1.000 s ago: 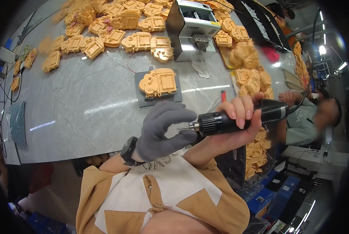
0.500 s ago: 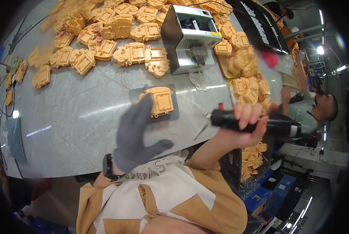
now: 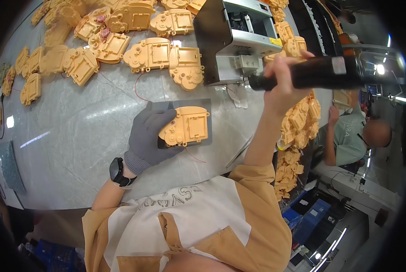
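My left hand, in a grey glove, grips the left side of an orange plastic housing. The housing lies on a dark square pad on the table, its framed recess facing up. Raised to the right, my bare right hand is wrapped around a black electric screwdriver, held almost level. The screwdriver's front end points left, right by the metal block at the front of a screw feeder. Whether its tip touches that block I cannot tell.
Many orange housings with thin red wires cover the far side of the table; more are heaped at the right. A thin metal tool lies near the front edge. Another person sits at the far right.
My left hand has come down from above the housing and taken hold of its left side. My right hand has carried the screwdriver up and away to the feeder.
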The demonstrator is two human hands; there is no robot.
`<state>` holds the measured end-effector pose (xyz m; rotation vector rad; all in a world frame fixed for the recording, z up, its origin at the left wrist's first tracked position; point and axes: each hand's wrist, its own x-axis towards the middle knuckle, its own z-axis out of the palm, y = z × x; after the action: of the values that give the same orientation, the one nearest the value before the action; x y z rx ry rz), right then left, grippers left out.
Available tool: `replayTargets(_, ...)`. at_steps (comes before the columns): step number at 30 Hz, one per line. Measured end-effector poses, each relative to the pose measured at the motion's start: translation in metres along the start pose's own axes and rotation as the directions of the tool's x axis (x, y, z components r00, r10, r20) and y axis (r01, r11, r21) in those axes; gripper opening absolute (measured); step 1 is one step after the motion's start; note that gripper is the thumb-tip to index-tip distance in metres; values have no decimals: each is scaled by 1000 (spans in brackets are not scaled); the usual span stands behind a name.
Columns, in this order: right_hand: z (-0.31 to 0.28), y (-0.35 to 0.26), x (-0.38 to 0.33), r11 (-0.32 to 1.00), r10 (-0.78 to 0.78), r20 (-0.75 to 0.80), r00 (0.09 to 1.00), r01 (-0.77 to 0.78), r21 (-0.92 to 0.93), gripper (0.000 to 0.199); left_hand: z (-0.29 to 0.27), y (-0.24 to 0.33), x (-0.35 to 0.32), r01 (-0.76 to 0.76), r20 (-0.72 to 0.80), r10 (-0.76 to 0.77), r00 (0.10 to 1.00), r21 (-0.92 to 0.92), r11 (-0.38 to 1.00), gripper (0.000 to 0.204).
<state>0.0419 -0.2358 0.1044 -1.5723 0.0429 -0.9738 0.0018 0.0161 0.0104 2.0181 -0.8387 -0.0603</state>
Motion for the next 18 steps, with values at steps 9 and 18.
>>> replayTargets(9,13,-70,-105,919,-1,139,990,-54,390,56,4,-4,-10,62,-35,-63,997,-7,998,79)
replayTargets(18,24,-69,-118,956,80,152,985,-119,269,55,-5,-4,-7,17,20,-17,1000,-41,999,83)
